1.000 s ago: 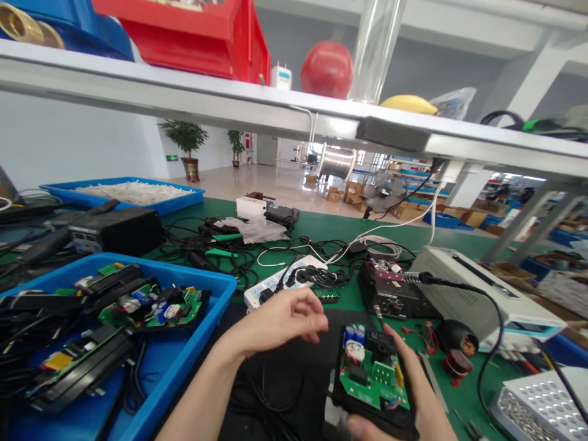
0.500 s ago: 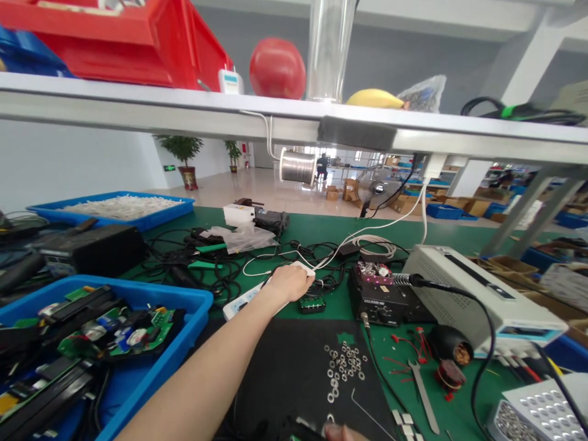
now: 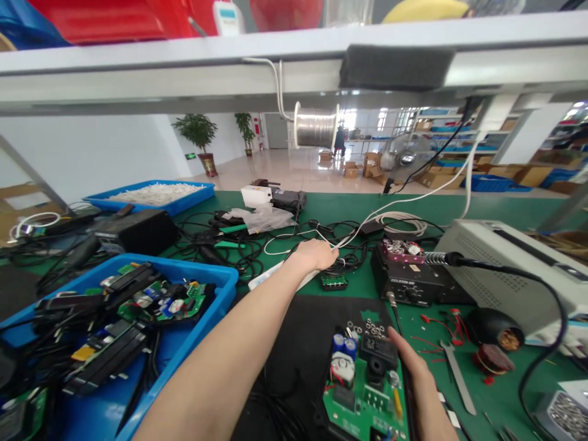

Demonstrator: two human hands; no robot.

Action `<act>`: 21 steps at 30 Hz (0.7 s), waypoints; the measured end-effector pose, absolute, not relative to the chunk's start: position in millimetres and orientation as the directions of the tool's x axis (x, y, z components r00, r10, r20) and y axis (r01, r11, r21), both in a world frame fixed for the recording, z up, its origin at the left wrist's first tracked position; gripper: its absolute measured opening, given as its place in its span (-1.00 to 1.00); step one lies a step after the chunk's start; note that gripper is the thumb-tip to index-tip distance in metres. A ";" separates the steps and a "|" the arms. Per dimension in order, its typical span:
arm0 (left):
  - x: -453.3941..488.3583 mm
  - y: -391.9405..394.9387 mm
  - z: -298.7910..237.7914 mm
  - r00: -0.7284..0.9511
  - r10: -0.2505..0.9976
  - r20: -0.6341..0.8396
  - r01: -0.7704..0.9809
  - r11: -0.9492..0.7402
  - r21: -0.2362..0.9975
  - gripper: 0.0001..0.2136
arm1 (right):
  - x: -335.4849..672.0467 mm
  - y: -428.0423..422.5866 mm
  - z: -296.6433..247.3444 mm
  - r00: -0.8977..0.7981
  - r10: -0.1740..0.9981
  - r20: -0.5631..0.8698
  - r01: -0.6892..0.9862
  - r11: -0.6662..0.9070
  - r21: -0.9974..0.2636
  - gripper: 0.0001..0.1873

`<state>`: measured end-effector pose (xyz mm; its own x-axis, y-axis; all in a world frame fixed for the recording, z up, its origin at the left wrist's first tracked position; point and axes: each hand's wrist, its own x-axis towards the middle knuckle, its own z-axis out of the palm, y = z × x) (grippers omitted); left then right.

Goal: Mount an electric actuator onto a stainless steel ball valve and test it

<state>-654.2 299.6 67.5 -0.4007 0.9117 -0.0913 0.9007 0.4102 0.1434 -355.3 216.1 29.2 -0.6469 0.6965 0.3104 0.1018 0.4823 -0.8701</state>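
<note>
My left hand (image 3: 315, 255) reaches out across the bench and is closed over the far end of a white power strip (image 3: 266, 277). Its fingertips are turned away from view. Close by on the right sits a small green circuit board (image 3: 334, 282). My right hand (image 3: 420, 376) grips the right edge of a green circuit board in a black housing (image 3: 362, 392), tilted up above the black mat (image 3: 294, 331). Blue capacitors and a black relay-like block stand on that board. Behind it, several metal nuts (image 3: 367, 327) are partly covered.
A blue bin (image 3: 225, 288) of circuit assemblies stands at left. At right are a soldering iron (image 3: 452, 258) on a black station (image 3: 399, 285), a grey instrument (image 3: 500, 263) and a wrench (image 3: 459, 380). A solder spool (image 3: 316, 125) hangs under the shelf (image 3: 184, 67).
My right hand has raised the circuit board in its black housing from the bottom edge into view. My left hand stays at the power strip, while the view has tipped downward.
</note>
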 end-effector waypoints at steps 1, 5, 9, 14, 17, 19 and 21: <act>-652.4 301.5 68.4 -0.401 0.912 -0.083 0.897 0.409 0.165 -0.64 | -355.2 217.2 27.7 -0.639 0.709 0.299 0.101 0.463 -0.881 0.09; -641.5 290.1 71.6 -0.377 0.926 0.013 0.891 0.359 0.278 -0.66 | -348.3 216.4 18.3 -0.625 0.740 0.248 0.153 0.428 -0.891 0.25; -623.2 247.2 83.8 -0.374 0.898 0.232 0.857 0.240 0.455 -0.77 | -343.5 212.3 8.7 -0.637 0.740 0.217 0.209 0.436 -0.875 0.29; -578.7 169.5 111.6 -0.531 0.763 0.368 0.675 0.118 0.729 -0.52 | -344.5 202.8 13.3 -0.606 0.717 0.344 0.154 0.531 -0.834 0.19; -537.3 113.6 115.4 -0.676 0.688 0.263 0.292 -0.078 0.953 -0.52 | -338.6 196.8 26.5 -0.631 0.604 0.486 0.065 0.666 -0.743 0.14; -507.9 76.8 105.0 -0.697 0.682 0.222 0.188 -0.126 0.974 -0.52 | -331.2 192.8 38.1 -0.664 0.562 0.493 0.003 0.662 -0.750 0.15; -482.3 44.4 86.1 -0.686 0.690 0.229 0.165 -0.159 0.973 -0.37 | -322.5 187.9 48.9 -0.715 0.559 0.420 -0.027 0.579 -0.815 0.21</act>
